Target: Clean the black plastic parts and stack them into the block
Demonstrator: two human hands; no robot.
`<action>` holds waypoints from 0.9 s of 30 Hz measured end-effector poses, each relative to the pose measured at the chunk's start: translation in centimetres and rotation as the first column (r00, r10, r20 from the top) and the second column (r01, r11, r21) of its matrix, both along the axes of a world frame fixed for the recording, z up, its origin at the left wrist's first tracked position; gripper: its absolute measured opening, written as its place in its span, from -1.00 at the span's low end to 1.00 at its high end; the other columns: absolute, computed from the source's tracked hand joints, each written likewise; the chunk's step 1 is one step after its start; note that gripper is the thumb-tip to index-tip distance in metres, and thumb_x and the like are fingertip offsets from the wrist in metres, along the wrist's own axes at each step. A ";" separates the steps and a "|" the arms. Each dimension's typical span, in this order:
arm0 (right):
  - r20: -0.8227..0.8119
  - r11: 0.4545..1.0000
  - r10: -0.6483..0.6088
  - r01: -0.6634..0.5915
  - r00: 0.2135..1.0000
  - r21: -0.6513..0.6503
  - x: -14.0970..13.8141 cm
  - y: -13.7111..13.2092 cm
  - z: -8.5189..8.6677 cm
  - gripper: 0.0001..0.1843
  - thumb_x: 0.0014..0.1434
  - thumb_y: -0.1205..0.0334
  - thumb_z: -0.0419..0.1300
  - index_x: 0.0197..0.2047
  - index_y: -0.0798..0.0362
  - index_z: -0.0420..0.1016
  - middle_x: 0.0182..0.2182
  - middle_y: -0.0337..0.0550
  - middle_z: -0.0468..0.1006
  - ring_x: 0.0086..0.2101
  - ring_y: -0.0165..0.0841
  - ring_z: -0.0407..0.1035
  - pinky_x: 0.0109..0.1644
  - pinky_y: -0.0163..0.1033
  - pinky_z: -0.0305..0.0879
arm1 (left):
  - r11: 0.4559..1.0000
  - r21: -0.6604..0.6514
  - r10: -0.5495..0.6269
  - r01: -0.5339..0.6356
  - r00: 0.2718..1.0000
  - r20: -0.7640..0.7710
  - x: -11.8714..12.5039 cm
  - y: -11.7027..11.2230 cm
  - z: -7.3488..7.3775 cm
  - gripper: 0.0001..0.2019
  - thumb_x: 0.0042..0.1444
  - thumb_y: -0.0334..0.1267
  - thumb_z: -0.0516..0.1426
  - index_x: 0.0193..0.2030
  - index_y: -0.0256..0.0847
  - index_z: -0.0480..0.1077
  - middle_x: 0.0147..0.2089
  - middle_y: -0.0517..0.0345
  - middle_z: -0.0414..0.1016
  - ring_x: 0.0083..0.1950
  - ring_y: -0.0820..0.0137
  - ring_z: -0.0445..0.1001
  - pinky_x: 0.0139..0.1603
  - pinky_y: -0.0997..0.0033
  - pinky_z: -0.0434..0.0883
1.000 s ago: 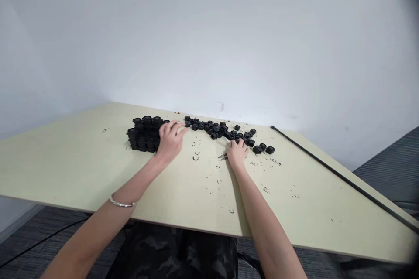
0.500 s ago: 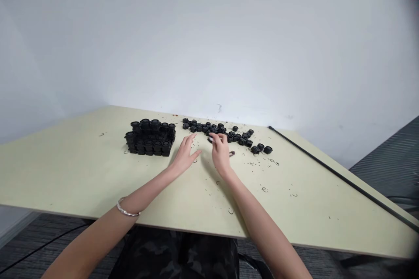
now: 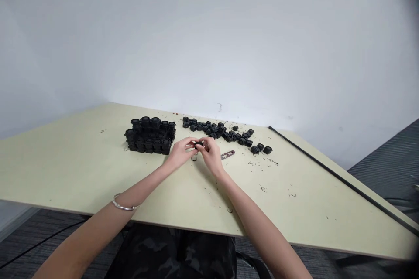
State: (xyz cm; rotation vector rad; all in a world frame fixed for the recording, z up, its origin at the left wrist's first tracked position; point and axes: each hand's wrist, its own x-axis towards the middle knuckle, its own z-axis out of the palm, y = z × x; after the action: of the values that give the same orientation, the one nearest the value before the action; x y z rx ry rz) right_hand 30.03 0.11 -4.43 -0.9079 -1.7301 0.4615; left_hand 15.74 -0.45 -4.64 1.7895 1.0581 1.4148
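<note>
Both hands meet over the middle of the table around one small black plastic part (image 3: 198, 144). The fingertips of my left hand (image 3: 181, 151) pinch it from the left. From the right, the thumb and fingers of my right hand (image 3: 211, 155) close on the same part; its shape is partly hidden by them. Just right of my right hand lies a small trimming tool with a slotted reddish-brown handle (image 3: 228, 154), probably a blade or snips. Behind the hands spreads a loose pile of similar black round parts (image 3: 212, 130). Stacked rows of such parts (image 3: 150, 139) stand to the left.
Thin black shavings (image 3: 263, 189) are scattered over the pale table (image 3: 81, 165). A long black rod or strip (image 3: 327, 170) runs along the table's right side. A white wall (image 3: 209, 43) rises behind the table.
My right hand has moved left and nearer with a black part from the pile. My left hand has closed on it too. More of the tool on the table now shows.
</note>
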 end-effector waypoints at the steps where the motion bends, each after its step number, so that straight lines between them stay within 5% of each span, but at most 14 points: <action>1: -0.041 0.999 0.007 -0.009 0.999 -0.038 -0.1 0.0 0.0 -0.81 0.11 0.13 0.14 -0.23 0.02 0.41 -0.33 -0.19 0.37 -0.40 -0.41 0.25 -0.30 -0.30 0.23 | 1.000 -0.022 -0.002 0.002 1.000 0.008 -0.1 0.0 0.0 -0.72 -0.06 -0.25 0.20 -0.14 -0.19 0.42 -0.13 0.08 0.49 -0.11 0.34 0.48 0.02 0.25 0.43; 8: -0.415 0.910 0.094 -0.247 0.905 -0.333 -0.2 0.7 -0.1 -0.64 0.10 -0.08 0.08 -0.24 0.06 0.37 -0.54 -0.32 0.28 -0.67 -0.55 0.02 -0.62 -0.37 -0.07 | 0.988 -0.152 0.003 0.011 0.996 0.089 -0.2 0.0 0.3 -0.70 -0.04 -0.19 0.21 -0.13 -0.20 0.42 -0.01 -0.03 0.46 -0.08 0.28 0.47 -0.03 0.21 0.44; 13: -0.271 0.925 -0.088 -0.022 0.959 -0.380 0.8 1.0 -0.2 -0.57 0.13 -0.13 0.02 -0.18 0.07 0.36 -0.59 -0.32 0.28 -0.62 -0.48 0.09 -0.55 -0.35 0.02 | 0.933 -0.321 -0.030 0.165 0.922 0.387 -0.2 -0.4 0.5 -0.67 -0.05 -0.28 0.24 -0.09 -0.20 0.39 -0.01 -0.02 0.44 -0.03 0.29 0.47 0.07 0.19 0.40; 16: -0.040 0.956 -0.136 0.121 0.990 -0.268 1.0 0.5 0.0 -0.45 0.13 -0.15 0.03 0.05 0.05 0.28 -0.42 -0.21 0.42 -0.46 -0.39 0.27 -0.37 -0.29 0.17 | 0.896 -0.345 -0.040 0.281 0.823 0.567 -0.4 -0.4 0.6 -0.66 -0.05 -0.40 0.22 -0.07 -0.18 0.39 0.00 0.00 0.43 -0.02 0.31 0.48 0.13 0.19 0.37; 19: 0.128 0.986 -0.108 0.123 0.986 -0.112 0.7 -0.1 0.2 -0.41 0.21 -0.10 -0.03 0.21 0.04 0.15 -0.22 -0.09 0.46 -0.29 -0.32 0.32 -0.18 -0.21 0.22 | 0.887 -0.322 -0.052 0.330 0.766 0.641 -0.6 -0.3 0.5 -0.62 -0.11 -0.52 0.20 -0.10 -0.18 0.40 0.04 0.02 0.39 -0.02 0.32 0.47 0.15 0.22 0.36; 22: 0.285 0.987 -0.159 0.150 0.945 0.052 0.2 -0.3 0.1 -0.57 0.30 0.02 -0.15 0.06 0.00 0.35 -0.16 -0.05 0.47 -0.20 -0.28 0.29 -0.07 -0.14 0.17 | 0.906 -0.319 -0.020 0.279 0.780 0.626 -0.6 -0.1 0.4 -0.64 -0.19 -0.55 0.22 -0.19 -0.20 0.40 0.03 0.06 0.38 -0.03 0.37 0.46 0.12 0.26 0.36; 27: 0.447 0.951 -0.279 0.181 0.850 0.249 0.1 -0.4 -0.1 -0.62 0.31 0.06 -0.10 -0.07 -0.01 0.48 -0.30 -0.04 0.48 -0.28 -0.24 0.25 -0.15 -0.13 0.14 | 0.944 -0.278 -0.005 0.178 0.849 0.528 -0.6 0.0 0.2 -0.63 -0.29 -0.50 0.26 -0.24 -0.24 0.38 -0.07 0.10 0.42 -0.11 0.41 0.44 0.02 0.29 0.37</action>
State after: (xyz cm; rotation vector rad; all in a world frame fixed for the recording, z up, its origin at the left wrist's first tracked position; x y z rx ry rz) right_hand 30.15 -0.25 -4.52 -1.1323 -2.0294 -0.1135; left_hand 15.16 -0.45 -4.41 1.1127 0.8320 1.4564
